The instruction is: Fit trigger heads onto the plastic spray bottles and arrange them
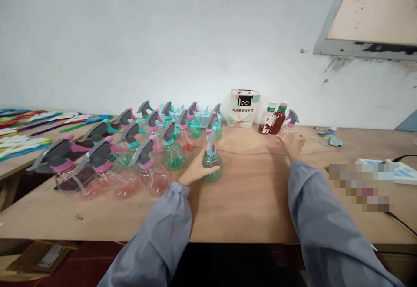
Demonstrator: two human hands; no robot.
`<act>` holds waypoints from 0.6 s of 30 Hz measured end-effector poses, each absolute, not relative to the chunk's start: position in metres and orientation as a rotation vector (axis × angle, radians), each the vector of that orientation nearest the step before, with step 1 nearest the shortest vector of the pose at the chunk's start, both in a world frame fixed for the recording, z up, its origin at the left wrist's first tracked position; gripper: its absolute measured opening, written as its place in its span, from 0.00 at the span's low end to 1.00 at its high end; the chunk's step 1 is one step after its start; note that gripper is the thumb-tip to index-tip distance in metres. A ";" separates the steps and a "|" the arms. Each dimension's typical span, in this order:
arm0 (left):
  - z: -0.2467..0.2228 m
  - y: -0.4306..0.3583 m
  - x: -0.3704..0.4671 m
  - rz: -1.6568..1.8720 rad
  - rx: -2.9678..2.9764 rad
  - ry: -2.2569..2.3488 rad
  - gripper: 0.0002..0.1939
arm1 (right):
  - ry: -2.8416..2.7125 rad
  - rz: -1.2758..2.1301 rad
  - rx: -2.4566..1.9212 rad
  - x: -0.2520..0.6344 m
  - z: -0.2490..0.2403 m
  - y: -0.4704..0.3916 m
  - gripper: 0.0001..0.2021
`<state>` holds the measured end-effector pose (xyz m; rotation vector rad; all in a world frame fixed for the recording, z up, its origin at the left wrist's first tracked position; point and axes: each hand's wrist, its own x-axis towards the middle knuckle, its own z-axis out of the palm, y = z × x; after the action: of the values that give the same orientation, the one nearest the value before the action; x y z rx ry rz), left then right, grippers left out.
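Left hand [199, 169]: clamped round the green sprayer [213, 159], thumb across the front of the round body; it's upright at the right edge of the sprayer group [173, 153]. We can't tell whether its base touches the counter [247, 191].
Right hand [295, 147]: well apart from the left, closed round the pink sprayer [289, 126] at the far right, partly hiding it.
Grip: we'd hold the bodies low and light, clear of the triggers; thin plastic probably dents.
Clearance: we'd keep the pink sprayer off the amber bottles [279, 120] just beside it and the green one off its neighbours.
Sprayers: see-through green or pink bodies, grey trigger heads, dip tubes inside some; we can't make out liquid.
Amber bottles: two, green caps, dark red-brown drink inside; left one only part full as we read it.
Printed bag [245, 109]: upright near the wall [195, 39], contents hidden.
Pale-blue tray [206, 120]: behind the group, contents unclear to us.
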<state>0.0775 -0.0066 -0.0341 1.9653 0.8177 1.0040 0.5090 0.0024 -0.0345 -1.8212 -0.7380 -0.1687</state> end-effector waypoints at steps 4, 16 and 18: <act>-0.033 -0.012 0.076 0.809 2.034 0.629 0.43 | -1.004 -0.319 -1.460 0.449 -0.037 -0.028 0.40; -0.060 -0.025 0.117 1.053 2.202 0.785 0.45 | -1.706 0.767 -0.843 0.289 0.003 -0.045 0.30; -0.060 -0.017 0.113 1.215 2.145 0.827 0.30 | -1.617 0.787 -0.839 0.285 0.008 -0.039 0.23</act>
<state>0.1129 -0.0174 -0.0600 2.1447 0.8272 1.2149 0.2851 -0.0394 0.0079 -0.8386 -1.6165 0.7865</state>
